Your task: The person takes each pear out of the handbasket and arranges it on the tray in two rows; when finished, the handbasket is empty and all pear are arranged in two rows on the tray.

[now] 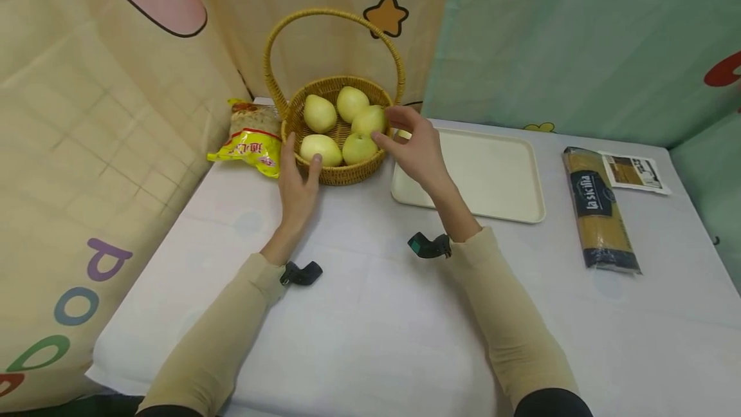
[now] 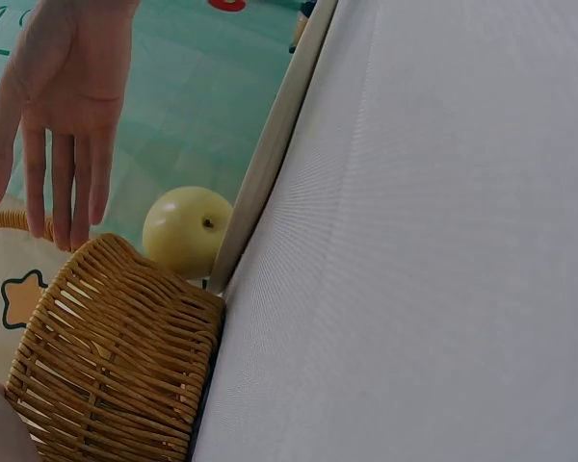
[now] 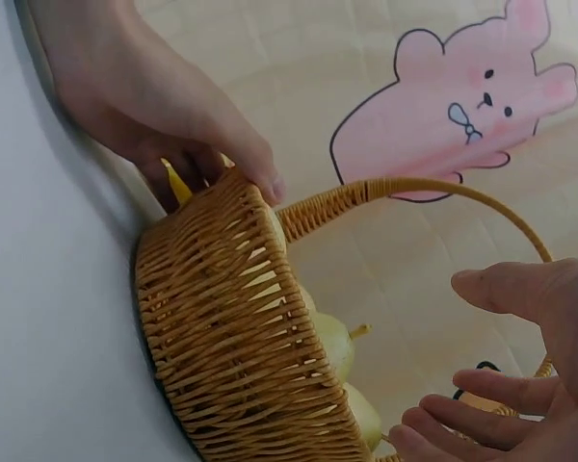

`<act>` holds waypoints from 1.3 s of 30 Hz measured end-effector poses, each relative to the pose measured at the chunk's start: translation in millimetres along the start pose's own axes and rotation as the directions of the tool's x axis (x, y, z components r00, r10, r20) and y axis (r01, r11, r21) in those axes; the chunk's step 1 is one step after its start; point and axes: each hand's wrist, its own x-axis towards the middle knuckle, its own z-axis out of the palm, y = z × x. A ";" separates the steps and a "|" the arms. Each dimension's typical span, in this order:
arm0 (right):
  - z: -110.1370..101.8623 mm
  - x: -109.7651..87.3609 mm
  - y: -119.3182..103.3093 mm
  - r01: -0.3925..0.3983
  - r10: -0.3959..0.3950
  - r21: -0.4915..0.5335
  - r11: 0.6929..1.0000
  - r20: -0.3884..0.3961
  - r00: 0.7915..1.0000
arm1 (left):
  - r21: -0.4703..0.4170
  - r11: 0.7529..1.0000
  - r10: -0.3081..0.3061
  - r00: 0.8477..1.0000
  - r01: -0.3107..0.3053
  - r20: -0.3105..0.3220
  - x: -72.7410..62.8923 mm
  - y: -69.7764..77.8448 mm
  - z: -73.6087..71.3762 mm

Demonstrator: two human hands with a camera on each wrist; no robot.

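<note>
A wicker basket (image 1: pixel 341 176) with a tall arched handle stands at the back of the table, holding several yellow-green pears (image 1: pixel 320 114). My left hand (image 1: pixel 298 195) grips its left side, with the thumb over the rim in the right wrist view. At the basket's right side hovers my right hand (image 1: pixel 421 150), fingers spread and nothing between them. The left wrist view shows this hand with its fingers nearly straight, tips close above the rim. Another pear (image 2: pixel 185 231) appears there beyond the basket, by the cream tray's edge (image 2: pixel 275 144).
Right of the basket lies the cream tray (image 1: pixel 492 172). A yellow snack bag (image 1: pixel 253 137) leans close on the basket's left. Farther right are a long pasta packet (image 1: pixel 599 208) and a small white packet (image 1: pixel 635 172). Printed curtains (image 1: pixel 579 44) border the table.
</note>
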 end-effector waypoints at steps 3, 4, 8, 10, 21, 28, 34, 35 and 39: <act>3.8 -0.7 -0.7 0.009 -0.010 0.009 1.000 0.034 0.999 | 0.007 1.000 -0.012 1.000 0.012 0.005 0.3 -0.4 0.7; 5.6 -1.1 -1.5 0.013 -0.014 0.010 1.000 0.045 0.999 | 0.009 1.000 -0.016 1.000 0.016 0.007 0.3 -0.5 0.8; 16.0 1.3 -5.3 0.048 -0.048 -0.001 0.999 0.082 0.995 | 0.010 0.999 -0.036 0.999 0.035 0.008 -0.3 -1.0 0.0; 23.4 6.5 -10.2 0.081 -0.081 0.005 0.997 0.102 0.992 | 0.006 0.999 -0.042 0.999 0.042 0.005 -0.3 -1.4 -1.3; 46.7 66.0 -42.8 0.053 -0.048 -0.003 0.999 0.398 0.916 | 0.001 0.998 -0.057 0.998 0.057 0.000 1.3 -2.9 -1.4; 50.9 99.7 -31.5 -0.004 0.069 -0.108 0.994 0.610 0.790 | -0.007 0.998 -0.065 0.998 0.065 -0.003 0.5 -1.0 1.5; 52.9 113.4 -21.8 -0.055 0.181 -0.194 0.979 0.719 0.671 | -0.003 0.996 -0.091 0.996 0.091 0.004 -4.0 1.0 4.9; 52.4 115.0 -20.3 -0.073 0.200 -0.202 0.977 0.729 0.654 | -0.003 0.996 -0.092 0.996 0.092 0.006 -4.8 1.4 5.9; 51.4 119.9 -16.1 -0.105 0.255 -0.241 0.965 0.766 0.589 | -0.007 0.996 -0.087 0.996 0.087 0.005 -7.5 2.9 9.5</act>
